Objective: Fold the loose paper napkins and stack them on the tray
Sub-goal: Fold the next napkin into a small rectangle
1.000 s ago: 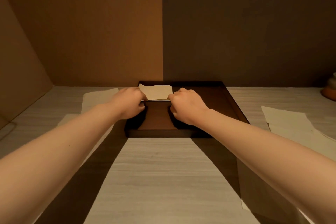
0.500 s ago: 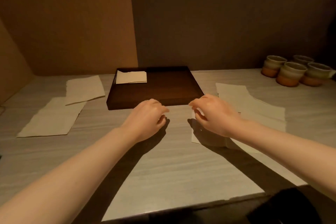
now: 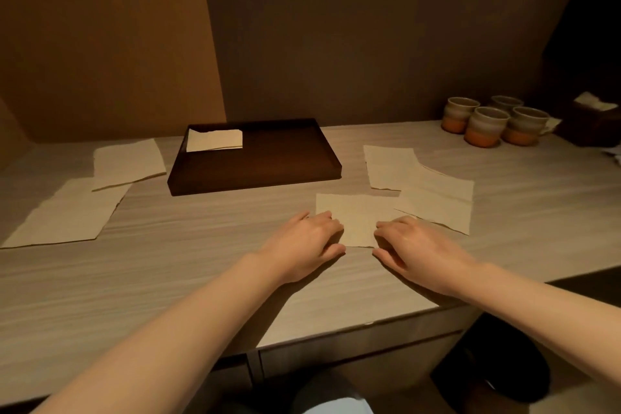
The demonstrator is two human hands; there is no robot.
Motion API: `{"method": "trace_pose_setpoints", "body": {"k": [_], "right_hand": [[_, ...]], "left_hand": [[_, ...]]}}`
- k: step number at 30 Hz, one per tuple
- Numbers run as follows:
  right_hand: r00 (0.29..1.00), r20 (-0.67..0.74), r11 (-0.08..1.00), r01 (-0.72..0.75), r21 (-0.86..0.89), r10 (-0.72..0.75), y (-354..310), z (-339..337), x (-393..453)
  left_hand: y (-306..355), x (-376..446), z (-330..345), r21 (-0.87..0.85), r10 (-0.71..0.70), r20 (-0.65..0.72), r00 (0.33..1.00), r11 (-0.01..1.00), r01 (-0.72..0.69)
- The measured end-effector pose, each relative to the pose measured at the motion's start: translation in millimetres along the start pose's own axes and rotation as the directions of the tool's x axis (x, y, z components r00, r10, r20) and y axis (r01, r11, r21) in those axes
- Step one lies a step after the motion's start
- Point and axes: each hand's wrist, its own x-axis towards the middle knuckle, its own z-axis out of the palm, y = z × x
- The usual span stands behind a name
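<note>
A dark brown tray (image 3: 255,178) stands at the back middle of the table. One folded cream napkin (image 3: 214,139) lies in its far left corner. In front of the tray, a loose unfolded napkin (image 3: 353,215) lies flat on the table. My left hand (image 3: 309,239) has curled fingers on the napkin's near left corner. My right hand (image 3: 413,245) grips its near right corner. Two more loose napkins (image 3: 393,166) (image 3: 437,205) overlap to the right. Two others (image 3: 127,163) (image 3: 64,215) lie left of the tray.
Several two-tone ceramic cups (image 3: 487,123) are grouped at the back right, with a dark tissue box (image 3: 591,121) beside them. The table's front edge (image 3: 336,333) runs close below my forearms. Walls close off the back and the left side.
Both hands left the folded napkin in the tray and drew back toward me. The right hand pulled a loose napkin from the right pile to the middle, where both hands now hold it.
</note>
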Motion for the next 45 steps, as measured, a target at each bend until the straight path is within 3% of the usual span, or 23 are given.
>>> {"method": "trace_pose_setpoints", "body": {"k": [9, 17, 23, 28, 31, 36, 40, 45], "right_hand": [[0.988, -0.1, 0.992, 0.119, -0.029, -0.122, -9.7, 10.6, 3.9], [0.967, -0.245, 0.99, 0.096, 0.103, -0.069, -36.9, -20.7, 8.6], [0.983, -0.18, 0.994, 0.065, 0.092, -0.048, -37.1, -18.7, 11.0], [0.993, -0.119, 0.962, 0.049, 0.269, -0.017, -41.3, -16.5, 11.8], [0.993, -0.104, 0.923, 0.091, 0.375, -0.056, -61.2, -21.0, 11.1], [0.966, -0.185, 0.937, 0.225, 0.269, -0.178, -89.6, -27.8, 15.8], [0.963, -0.221, 0.866, 0.238, 0.441, -0.152, -104.8, -42.5, 19.5], [0.98, -0.161, 0.771, 0.192, 0.608, -0.118, -121.2, -53.4, 24.9]], "left_hand": [[1.6, -21.6, -6.9, 0.018, -0.013, -0.057, 0.998, 1.0, 0.014], [2.6, -45.1, -8.1, 0.067, -0.006, -0.185, 0.983, 0.998, 0.018], [-17.3, -75.9, -16.4, 0.035, -0.041, -0.214, 0.976, 0.998, 0.05], [-30.2, -99.9, -32.8, -0.104, -0.144, -0.177, 0.974, 0.986, 0.127], [-28.8, -110.6, -43.2, -0.11, -0.137, -0.186, 0.973, 0.987, 0.118], [-23.3, -124.2, -60.2, -0.168, -0.105, -0.25, 0.963, 0.984, 0.063], [-21.8, -134.7, -71.5, -0.262, -0.131, -0.312, 0.941, 0.964, 0.048], [-17.1, -141.4, -84.7, -0.314, -0.151, -0.39, 0.908, 0.949, 0.023]]}}
